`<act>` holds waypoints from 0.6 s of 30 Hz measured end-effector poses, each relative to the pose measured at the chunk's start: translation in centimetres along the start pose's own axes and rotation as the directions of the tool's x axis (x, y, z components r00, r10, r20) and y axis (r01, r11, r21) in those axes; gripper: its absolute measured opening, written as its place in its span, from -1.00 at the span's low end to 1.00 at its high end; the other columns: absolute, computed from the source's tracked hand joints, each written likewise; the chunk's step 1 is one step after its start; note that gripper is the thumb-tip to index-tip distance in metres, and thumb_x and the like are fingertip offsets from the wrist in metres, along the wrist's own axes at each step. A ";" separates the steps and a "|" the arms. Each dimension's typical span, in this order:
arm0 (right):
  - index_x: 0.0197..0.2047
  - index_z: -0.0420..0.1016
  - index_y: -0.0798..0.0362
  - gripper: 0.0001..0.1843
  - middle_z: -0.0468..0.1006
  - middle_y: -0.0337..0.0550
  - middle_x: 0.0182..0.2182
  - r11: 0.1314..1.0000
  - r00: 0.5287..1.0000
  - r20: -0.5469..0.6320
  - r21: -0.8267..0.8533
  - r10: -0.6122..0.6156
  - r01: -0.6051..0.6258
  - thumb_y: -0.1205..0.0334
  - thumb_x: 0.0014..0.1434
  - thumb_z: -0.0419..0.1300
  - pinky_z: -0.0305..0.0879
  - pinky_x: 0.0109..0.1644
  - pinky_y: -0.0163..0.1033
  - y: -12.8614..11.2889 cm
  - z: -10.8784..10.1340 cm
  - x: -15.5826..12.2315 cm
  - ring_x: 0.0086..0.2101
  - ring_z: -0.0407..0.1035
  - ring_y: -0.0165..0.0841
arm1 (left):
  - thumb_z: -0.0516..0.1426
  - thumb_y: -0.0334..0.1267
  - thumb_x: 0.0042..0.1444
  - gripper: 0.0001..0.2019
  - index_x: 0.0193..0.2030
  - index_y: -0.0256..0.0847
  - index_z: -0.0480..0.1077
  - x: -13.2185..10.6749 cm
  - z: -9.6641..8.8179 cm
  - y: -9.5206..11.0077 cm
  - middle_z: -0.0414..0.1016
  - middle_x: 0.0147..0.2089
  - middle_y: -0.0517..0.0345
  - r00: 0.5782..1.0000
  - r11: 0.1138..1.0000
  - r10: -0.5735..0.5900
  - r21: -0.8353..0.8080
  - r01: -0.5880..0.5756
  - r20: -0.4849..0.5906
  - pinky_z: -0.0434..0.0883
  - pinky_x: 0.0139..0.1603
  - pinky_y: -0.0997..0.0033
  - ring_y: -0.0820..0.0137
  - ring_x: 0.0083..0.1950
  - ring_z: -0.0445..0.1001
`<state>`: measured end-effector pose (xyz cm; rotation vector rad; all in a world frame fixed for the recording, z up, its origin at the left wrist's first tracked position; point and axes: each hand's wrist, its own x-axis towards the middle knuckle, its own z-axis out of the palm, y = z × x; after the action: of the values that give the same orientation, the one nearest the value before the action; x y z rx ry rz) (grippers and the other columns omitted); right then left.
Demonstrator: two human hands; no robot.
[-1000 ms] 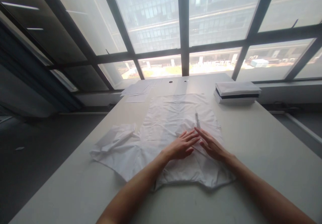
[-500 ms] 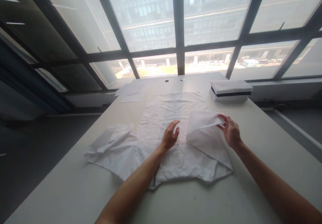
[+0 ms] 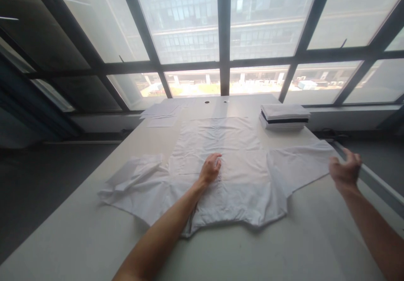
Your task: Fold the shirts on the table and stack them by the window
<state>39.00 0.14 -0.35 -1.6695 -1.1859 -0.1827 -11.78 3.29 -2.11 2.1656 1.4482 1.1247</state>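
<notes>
A white short-sleeved shirt lies spread on the table, its button line running down the middle. My left hand rests on the shirt beside the button line, fingers loosely extended and gripping nothing. At the far right, the shirt's right-side sleeve stretches outward. My right hand, slightly blurred, is at that sleeve's end with thumb and fingers apart; whether it still touches the fabric is hard to see. The left-side sleeve lies bunched and creased.
A stack of folded cloth, white with one dark layer, sits at the back right of the white table. Loose white sheets lie at the back left. Beyond the far edge are tall windows.
My right hand has swung outward to the right, and the sleeve that was folded over the shirt now extends out flat. My left hand stays on the shirt.
</notes>
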 end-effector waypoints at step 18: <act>0.40 0.23 0.08 -0.34 0.09 0.21 0.43 0.886 0.709 0.705 -0.349 0.033 0.306 -0.04 0.36 -0.13 -0.18 0.35 0.43 2.3 2.2 -3.5 0.40 -0.04 0.04 | 0.10 -0.39 0.23 -0.76 -0.01 -0.18 0.49 -0.2 -0.5 0.7 0.53 0.09 -0.03 0.995 0.995 0.068 0.065 -0.073 0.073 0.38 0.29 0.04 0.20 0.17 0.46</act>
<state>38.08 -0.21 -4.96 -2.1421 -1.9679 0.1197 -11.76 2.76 -1.41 2.2959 1.4089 1.0244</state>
